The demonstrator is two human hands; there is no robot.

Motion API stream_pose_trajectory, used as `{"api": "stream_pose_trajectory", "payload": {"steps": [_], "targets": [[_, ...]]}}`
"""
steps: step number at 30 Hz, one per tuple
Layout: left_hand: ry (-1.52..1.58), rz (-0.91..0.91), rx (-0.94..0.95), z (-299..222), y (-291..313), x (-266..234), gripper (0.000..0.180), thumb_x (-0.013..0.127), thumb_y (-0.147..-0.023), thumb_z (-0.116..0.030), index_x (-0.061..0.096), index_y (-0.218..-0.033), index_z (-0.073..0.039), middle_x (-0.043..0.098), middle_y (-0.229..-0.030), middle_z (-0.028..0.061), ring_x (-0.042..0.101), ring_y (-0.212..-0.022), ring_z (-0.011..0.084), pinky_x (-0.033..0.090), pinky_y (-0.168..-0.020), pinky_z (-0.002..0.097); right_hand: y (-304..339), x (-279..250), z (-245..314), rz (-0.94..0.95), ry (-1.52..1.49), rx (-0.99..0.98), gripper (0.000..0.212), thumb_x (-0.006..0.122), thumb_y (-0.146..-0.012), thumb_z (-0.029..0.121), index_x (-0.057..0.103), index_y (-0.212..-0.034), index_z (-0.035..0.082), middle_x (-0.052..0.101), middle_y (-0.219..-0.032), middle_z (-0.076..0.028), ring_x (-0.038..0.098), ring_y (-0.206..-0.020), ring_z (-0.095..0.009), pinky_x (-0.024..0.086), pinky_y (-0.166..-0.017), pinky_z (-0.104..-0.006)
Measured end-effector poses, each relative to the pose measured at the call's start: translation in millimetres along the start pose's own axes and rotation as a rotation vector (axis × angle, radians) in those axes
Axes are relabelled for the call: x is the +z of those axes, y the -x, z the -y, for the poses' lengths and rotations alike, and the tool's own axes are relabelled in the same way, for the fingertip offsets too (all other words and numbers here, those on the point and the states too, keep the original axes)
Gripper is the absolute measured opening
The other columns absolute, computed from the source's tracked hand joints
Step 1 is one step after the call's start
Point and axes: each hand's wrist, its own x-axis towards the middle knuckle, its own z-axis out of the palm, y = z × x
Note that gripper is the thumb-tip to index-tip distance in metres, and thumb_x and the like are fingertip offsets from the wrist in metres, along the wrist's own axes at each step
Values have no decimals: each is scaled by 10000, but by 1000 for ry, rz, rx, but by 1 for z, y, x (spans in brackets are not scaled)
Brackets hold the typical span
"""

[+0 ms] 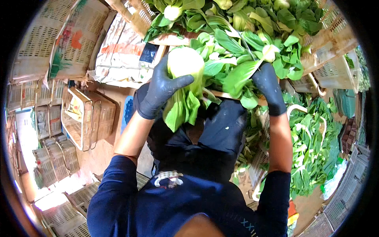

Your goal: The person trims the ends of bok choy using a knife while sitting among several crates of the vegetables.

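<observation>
In my gloved left hand (162,89) is a large bok choy (185,65), its pale base up and its green leaves hanging down over my lap. Thumb and fingers wrap round the stalks. My gloved right hand (270,85) is closed at the near right of the leaf pile, its fingertips partly covered by a bok choy leaf (242,78). A thin knife blade (248,48) runs from that hand up and to the left; its handle is hidden. Just above the right fingers lies another bok choy with a round pale base (270,52).
More bok choy (252,19) fills a crate (333,41) ahead of me. Loose green leaves (310,146) are heaped on the floor to my right, beside a clear plastic bag (334,181). Plastic crates (92,114) stand at my left, with stacked ones (75,39) behind.
</observation>
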Motion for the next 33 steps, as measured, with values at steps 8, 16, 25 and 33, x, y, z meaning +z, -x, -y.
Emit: {"api": "stream_pose_trajectory", "payload": {"steps": [8, 16, 25, 33], "targets": [[-34, 8, 106, 39, -19, 34, 495, 529, -879, -358, 406, -1174, 19, 507, -1075, 134, 473, -1012, 185, 375, -886, 300, 3, 23, 94, 135, -459, -201, 502, 711, -709, 330, 566, -1042, -17, 611, -955, -150, 581, -872, -226, 442, -796, -319], [-55, 259, -28, 26, -34, 16, 309, 494, -911, -293, 516, -1083, -38, 525, -842, 17, 524, -690, 74, 445, -592, 198, -11, 13, 81, 479, -769, -86, 474, 701, -717, 248, 553, -1106, 21, 584, -959, -34, 528, -873, -109, 421, -789, -255], [-219, 238, 85, 37, -71, 3, 500, 543, -878, -322, 442, -1249, -3, 513, -1204, 120, 473, -1120, 210, 368, -962, 330, -8, 4, 55, 64, -767, 121, 387, 746, -700, 310, 573, -926, 48, 500, -683, 44, 445, -500, -45, 371, -449, -194], [-208, 365, -173, 7, -58, 41, 725, 673, -746, -333, 363, -1267, 65, 495, -1191, 166, 484, -1080, 203, 391, -915, 299, -15, 11, 59, 101, -724, 129, 334, 736, -719, 317, 586, -826, 38, 529, -629, 13, 465, -468, -56, 367, -426, -210]]}}
